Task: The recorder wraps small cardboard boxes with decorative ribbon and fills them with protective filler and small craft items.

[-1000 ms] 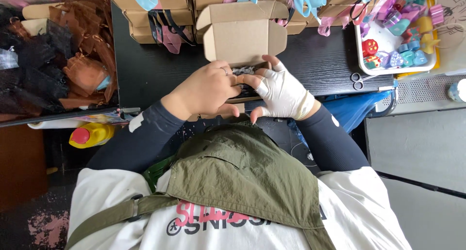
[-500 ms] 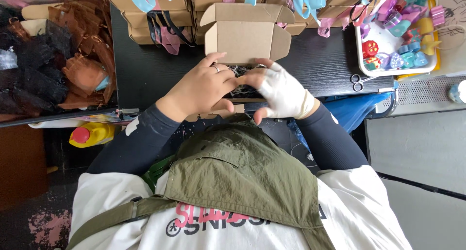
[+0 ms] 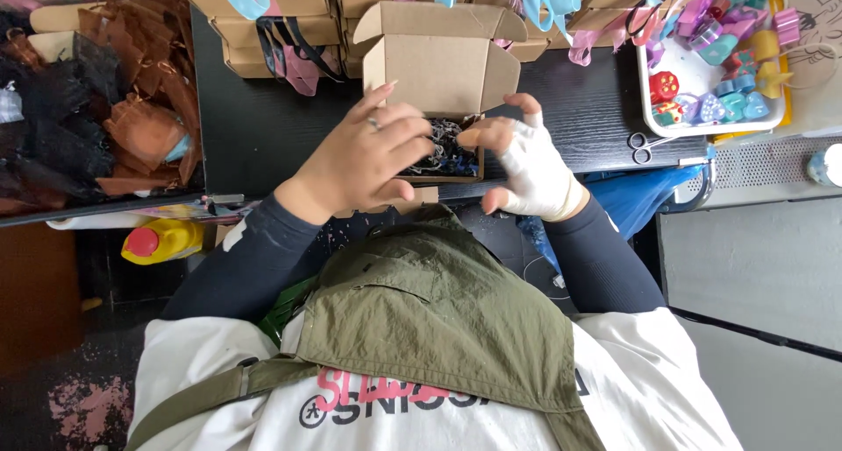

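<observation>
Open cardboard box (image 3: 438, 70) sits at near edge of black table (image 3: 263, 127), lid up, holding dark shredded filler (image 3: 443, 153); left hand (image 3: 368, 157) and bandaged right hand (image 3: 526, 166) press loosely spread fingers onto it, gripping nothing; box likely light, crushable—hold by side walls.

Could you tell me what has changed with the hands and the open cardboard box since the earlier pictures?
Both hands have drawn slightly apart over the open cardboard box. The left hand has lifted and spread its fingers, and the bandaged right hand has shifted rightward, so the dark shredded filling inside now shows between them. Neither hand visibly grips anything. The box, the stacked boxes behind it, the white tray and the scissors have stayed put.
</observation>
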